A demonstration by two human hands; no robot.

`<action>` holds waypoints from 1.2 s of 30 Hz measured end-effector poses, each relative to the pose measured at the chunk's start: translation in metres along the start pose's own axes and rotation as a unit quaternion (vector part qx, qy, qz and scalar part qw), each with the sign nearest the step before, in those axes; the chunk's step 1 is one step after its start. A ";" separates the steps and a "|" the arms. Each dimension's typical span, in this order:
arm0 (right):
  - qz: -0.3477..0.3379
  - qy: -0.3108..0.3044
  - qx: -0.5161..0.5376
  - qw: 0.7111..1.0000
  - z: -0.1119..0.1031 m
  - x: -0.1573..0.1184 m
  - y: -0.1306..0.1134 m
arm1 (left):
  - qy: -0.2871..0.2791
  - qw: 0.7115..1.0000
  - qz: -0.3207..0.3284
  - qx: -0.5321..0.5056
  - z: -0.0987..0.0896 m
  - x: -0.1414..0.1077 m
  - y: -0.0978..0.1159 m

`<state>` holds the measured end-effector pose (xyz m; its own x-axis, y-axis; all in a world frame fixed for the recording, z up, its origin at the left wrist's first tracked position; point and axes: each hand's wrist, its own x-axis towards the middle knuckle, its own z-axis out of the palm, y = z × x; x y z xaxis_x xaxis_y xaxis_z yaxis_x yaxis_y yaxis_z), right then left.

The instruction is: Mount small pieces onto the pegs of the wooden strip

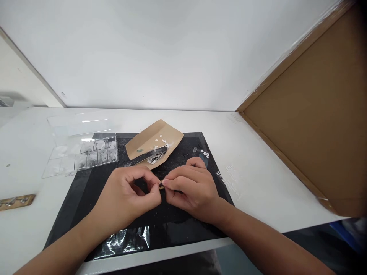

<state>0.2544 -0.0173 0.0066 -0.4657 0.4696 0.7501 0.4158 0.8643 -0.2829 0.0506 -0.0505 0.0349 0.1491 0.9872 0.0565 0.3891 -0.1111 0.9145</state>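
Note:
A tiny dark and yellowish piece (161, 185) is pinched between both hands above the black mat (172, 229). My left hand (133, 189) has its thumb and index finger closed on the piece's left side. From the right, my right hand (190, 187) grips the same piece with thumb and fingertips. Much of it is hidden by the fingertips. Just beyond the hands, a tan paper sheet (149, 139) with raised edges holds small white bits and a dark strip (146, 156).
A clear compartment box (96, 156) with its lid open stands at the left. Small white pieces (204, 153) lie at the mat's right edge, with several clear ones beyond. A wooden strip (17, 202) lies far left; a large cardboard panel (312, 107) stands at the right.

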 end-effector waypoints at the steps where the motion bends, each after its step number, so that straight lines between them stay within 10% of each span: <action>1: 0.004 0.002 0.008 1.000 0.001 0.000 0.000 | -0.006 1.000 -0.009 -0.009 -0.001 0.000 0.000; 13: 0.080 -0.001 0.137 0.987 -0.001 0.001 -0.002 | -0.071 0.989 -0.055 -0.114 -0.008 0.000 -0.006; 36: -0.034 0.014 0.080 0.996 -0.010 0.000 0.007 | -0.112 0.980 -0.011 -0.161 -0.015 0.005 -0.003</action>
<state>0.2648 -0.0131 0.0106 -0.4660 0.4052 0.7865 0.2531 0.9129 -0.3204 0.0364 -0.0435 0.0382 0.3544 0.9349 -0.0206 0.0921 -0.0130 0.9957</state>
